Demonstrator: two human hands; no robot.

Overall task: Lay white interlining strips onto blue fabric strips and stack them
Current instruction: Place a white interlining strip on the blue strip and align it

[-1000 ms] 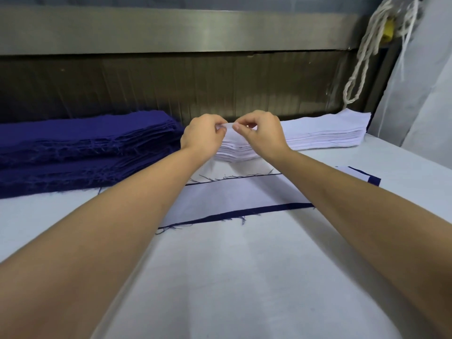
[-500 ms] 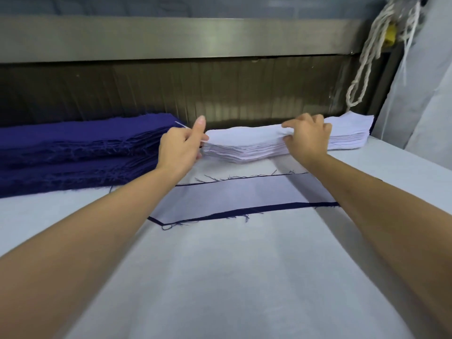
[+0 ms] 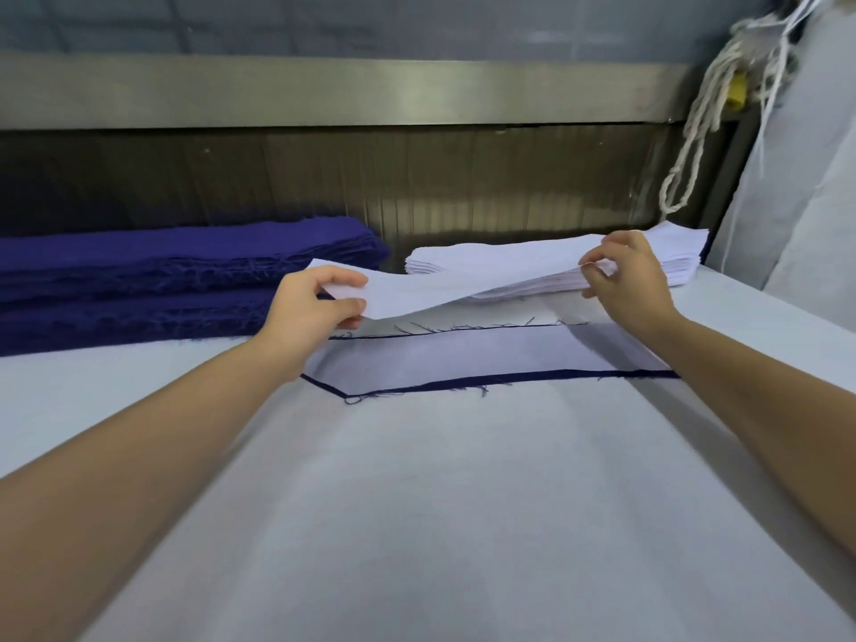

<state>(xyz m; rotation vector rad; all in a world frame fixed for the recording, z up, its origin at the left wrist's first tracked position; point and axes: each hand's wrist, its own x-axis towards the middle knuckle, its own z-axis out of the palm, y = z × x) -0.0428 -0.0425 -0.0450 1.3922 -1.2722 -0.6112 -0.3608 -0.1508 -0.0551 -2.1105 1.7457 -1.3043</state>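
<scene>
Peeling one white interlining strip (image 3: pixel 440 287) off the white stack (image 3: pixel 671 257), far right of the table (image 3: pixel 463 525). Our left hand (image 3: pixel 319 308) pinches the strip's left end, thumb on top and fingers curled under. Our right hand (image 3: pixel 625 284) pinches the right end between thumb and fingertips, right at the stack's near edge. The left end is lifted clear of the stack, while the right end looks level with the top plies, and we can't tell whether it's fully separated. Just near of the stack lies a blue fabric strip (image 3: pixel 509 376) that reads as already covered: pale lilac in the middle, blue showing only along the frayed edges. The blue stack (image 3: pixel 162 280) sits far left, untouched. To do this well, we'd first check that the right pinch has one ply only, since these sheets are thin and likely to cling. We'd roll the thumb to drop any extra ply before lifting. Keep light tension between the two hands so the strip hangs flat and doesn't sag or fold. Lift the right end straight up so it doesn't drag the stack out of square. On laying, we'd land one long edge first, parallel to the blue border, then lower the rest with an even blue margin all round. Main risks, as we judge them, are a double pick and skew
</scene>
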